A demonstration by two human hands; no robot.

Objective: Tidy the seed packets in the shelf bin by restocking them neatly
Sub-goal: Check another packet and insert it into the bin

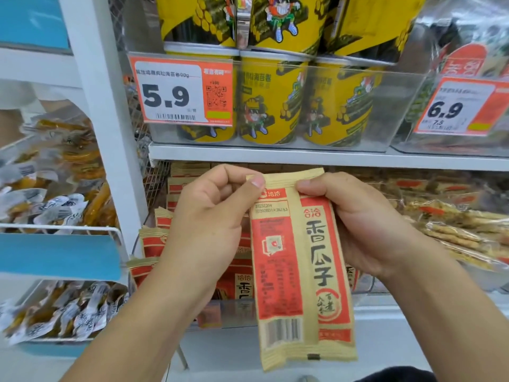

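Head view: both hands up in front of shelf, one sunflower seed packet [300, 260] held upright between them. Left hand [212, 216] pinches top left corner, thumb on front; right hand [355, 224] curls round right edge. Packet hangs near, above seed bin [170, 244] holding more packets, some leaning. Step looks like straightening packet before restock. Next: lower it far into bin, aligned with others.

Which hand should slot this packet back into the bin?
Probably right. The right hand wraps the seed packet along its side edge, a fuller grip. The left hand only pinches the top corner and hangs in front of the packets in the bin, so it would likely block the way.
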